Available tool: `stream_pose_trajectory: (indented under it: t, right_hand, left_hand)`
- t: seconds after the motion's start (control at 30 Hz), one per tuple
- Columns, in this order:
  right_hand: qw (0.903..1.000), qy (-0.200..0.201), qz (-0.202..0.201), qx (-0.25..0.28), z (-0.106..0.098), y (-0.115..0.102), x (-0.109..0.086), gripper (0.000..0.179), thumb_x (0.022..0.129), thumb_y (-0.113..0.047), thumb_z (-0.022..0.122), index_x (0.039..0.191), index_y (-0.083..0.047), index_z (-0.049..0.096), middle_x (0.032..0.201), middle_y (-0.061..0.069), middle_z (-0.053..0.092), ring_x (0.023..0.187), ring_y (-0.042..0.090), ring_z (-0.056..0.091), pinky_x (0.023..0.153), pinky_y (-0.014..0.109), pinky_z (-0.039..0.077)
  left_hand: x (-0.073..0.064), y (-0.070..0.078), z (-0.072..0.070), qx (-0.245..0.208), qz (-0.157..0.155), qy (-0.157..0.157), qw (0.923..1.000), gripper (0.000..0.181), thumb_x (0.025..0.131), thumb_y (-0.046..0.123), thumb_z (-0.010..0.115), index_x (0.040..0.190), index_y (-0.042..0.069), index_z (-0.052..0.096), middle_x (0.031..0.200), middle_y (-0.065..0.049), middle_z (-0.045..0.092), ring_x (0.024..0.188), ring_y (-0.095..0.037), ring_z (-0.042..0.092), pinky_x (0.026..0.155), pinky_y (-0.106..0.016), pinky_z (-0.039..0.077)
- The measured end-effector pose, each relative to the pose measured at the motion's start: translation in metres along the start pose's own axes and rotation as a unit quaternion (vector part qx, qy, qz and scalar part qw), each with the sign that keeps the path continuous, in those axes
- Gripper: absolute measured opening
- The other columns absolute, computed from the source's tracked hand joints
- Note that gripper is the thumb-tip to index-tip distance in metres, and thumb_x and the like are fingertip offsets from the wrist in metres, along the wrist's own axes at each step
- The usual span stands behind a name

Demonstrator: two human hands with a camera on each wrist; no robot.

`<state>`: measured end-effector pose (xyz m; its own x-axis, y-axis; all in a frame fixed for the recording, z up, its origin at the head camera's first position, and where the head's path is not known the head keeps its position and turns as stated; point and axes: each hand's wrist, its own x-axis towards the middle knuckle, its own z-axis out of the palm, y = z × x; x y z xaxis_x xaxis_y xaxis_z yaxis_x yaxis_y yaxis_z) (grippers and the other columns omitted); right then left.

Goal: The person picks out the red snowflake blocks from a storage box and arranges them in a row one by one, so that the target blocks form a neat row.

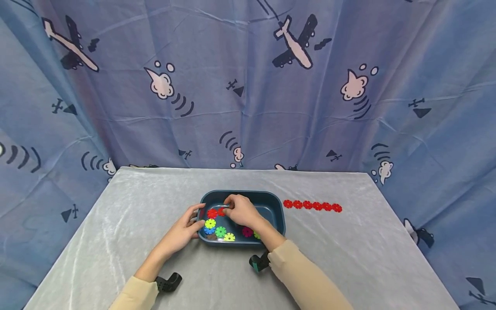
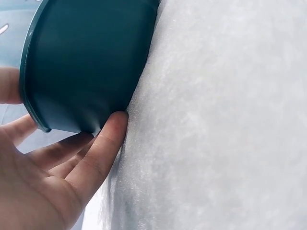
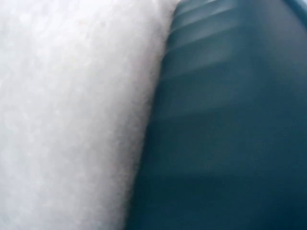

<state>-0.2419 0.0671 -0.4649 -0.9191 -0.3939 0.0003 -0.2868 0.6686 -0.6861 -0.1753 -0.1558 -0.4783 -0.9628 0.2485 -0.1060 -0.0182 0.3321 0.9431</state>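
A dark teal plastic bin (image 1: 242,243) sits on the table with loose notched plastic discs inside. My left hand (image 1: 183,229) grips its left end, with the thumb over the rim and other fingers against the outer wall (image 2: 81,72). Reaching into the bin, my right hand (image 1: 245,212) has its fingers bent down, the fingertips right at a partly covered red disc (image 1: 221,212); I cannot tell whether they pinch it. Another red disc (image 1: 212,213) lies just left of it. The right wrist view shows only the bin's outer side (image 3: 206,139) and the cloth.
Several red discs (image 1: 312,205) form a row right of the bin. Inside the bin lie yellow (image 1: 210,223), blue (image 1: 209,230), green (image 1: 220,232) and magenta (image 1: 247,232) discs. Pale cloth (image 1: 128,206) covers the table, and a blue patterned curtain (image 1: 232,86) hangs behind.
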Motion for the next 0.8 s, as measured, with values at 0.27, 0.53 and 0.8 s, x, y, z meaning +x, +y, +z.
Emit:
stream_pose_trajectory:
  t: [0.27,0.53,0.8]
  right_hand:
    - [0.9994,-0.019,-0.001,-0.030,0.006,0.000,0.005,0.022,0.095,-0.015,0.073,0.114,-0.005,0.071,0.098,0.005,0.061,0.089,0.018,0.056,0.083,0.036,0.051]
    - [0.9985,-0.023,-0.017,-0.047,0.010,0.002,0.007,0.027,0.093,-0.015,0.074,0.118,-0.003,0.071,0.104,0.006,0.061,0.097,0.022,0.059,0.091,0.040,0.051]
    - [0.9965,-0.028,-0.013,-0.078,0.014,0.004,0.009,0.025,0.092,-0.016,0.077,0.114,-0.005,0.074,0.098,0.002,0.058,0.089,0.017,0.055,0.082,0.034,0.050]
  left_hand:
    - [0.000,-0.001,-0.001,-0.005,0.001,0.000,1.0000,0.052,0.107,0.021,0.054,0.156,0.019,0.037,0.155,-0.029,0.035,0.134,-0.041,0.050,0.087,-0.043,0.058]
    - [0.000,-0.001,-0.001,-0.008,0.005,-0.004,0.9999,0.052,0.107,0.020,0.054,0.156,0.019,0.036,0.155,-0.029,0.035,0.134,-0.040,0.050,0.087,-0.043,0.057]
    - [0.000,-0.001,-0.001,-0.001,0.001,-0.001,1.0000,0.052,0.107,0.021,0.054,0.156,0.019,0.036,0.155,-0.029,0.035,0.134,-0.040,0.050,0.087,-0.043,0.057]
